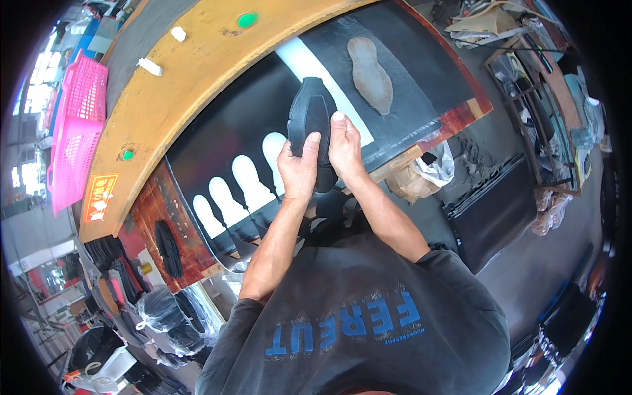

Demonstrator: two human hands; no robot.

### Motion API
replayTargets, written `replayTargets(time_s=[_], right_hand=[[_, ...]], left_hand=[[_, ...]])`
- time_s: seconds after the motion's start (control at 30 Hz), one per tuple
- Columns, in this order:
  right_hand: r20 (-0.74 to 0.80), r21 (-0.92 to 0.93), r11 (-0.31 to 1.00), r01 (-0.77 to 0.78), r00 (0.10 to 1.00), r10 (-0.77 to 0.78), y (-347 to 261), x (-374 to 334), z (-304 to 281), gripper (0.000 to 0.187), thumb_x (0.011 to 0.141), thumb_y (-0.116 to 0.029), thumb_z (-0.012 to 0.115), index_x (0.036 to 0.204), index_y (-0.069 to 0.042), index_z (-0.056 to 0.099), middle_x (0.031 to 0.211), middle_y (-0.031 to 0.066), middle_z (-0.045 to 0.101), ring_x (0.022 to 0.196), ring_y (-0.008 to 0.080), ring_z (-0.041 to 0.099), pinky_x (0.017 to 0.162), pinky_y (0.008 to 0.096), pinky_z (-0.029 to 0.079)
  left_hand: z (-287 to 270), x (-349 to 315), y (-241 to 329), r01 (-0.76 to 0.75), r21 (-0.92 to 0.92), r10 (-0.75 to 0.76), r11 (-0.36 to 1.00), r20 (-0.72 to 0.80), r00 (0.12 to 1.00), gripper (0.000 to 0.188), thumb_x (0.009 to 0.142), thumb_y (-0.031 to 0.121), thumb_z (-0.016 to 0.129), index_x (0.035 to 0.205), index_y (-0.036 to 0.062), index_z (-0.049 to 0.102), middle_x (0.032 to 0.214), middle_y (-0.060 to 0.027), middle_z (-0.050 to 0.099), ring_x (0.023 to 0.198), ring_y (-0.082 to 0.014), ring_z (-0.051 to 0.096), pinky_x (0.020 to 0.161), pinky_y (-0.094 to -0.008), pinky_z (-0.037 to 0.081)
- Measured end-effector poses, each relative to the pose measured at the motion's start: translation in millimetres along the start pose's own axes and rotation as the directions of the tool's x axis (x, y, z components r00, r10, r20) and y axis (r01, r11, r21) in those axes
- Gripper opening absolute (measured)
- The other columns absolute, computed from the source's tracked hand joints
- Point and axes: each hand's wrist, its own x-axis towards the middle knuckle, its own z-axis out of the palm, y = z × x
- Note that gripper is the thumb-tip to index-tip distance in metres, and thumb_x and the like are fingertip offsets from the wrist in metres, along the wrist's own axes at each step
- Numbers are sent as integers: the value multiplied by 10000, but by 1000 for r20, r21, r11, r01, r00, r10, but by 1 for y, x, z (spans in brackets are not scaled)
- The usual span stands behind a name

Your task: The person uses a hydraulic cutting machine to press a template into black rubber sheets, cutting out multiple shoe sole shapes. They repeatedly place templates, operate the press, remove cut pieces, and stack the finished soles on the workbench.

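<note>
At the dark worktable (224, 118), beside a yellow beam (187, 62), left grip (299, 171) and right grip (346, 148) snug around black sole (309, 108)

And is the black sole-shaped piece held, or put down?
Held: the black sole-shaped piece is clasped between the left grip and right grip.

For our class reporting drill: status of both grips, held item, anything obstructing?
Left grip and right grip both on black shoe sole. Held up over table. Grey sole-shaped piece on table, to the right. Nothing visibly blocking the sole.
</note>
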Motion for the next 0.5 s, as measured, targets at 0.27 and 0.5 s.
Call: replayTargets(time_s=[0.27, 0.5], right_hand=[[102, 220, 937, -271, 962, 255, 15, 6, -85, 586, 1133, -554, 541, 1286, -8, 689, 778, 5, 601, 606, 103, 555, 560, 287, 479], [257, 134, 916, -378, 906, 336, -14, -40, -143, 481, 1050, -482, 732, 1219, -32, 714, 921, 21, 695, 738, 83, 612, 647, 256, 510]], left_hand=[[9, 4, 12, 383, -132, -319, 914, 347, 882, 585, 1105, 609, 569, 1019, 50, 719, 767, 7, 638, 669, -100, 591, 608, -270, 491], [39, -24, 7, -93, 264, -12, 960, 373, 928, 533, 1179, 437, 498, 1111, -40, 727, 909, -24, 700, 836, -96, 595, 764, -312, 518]])
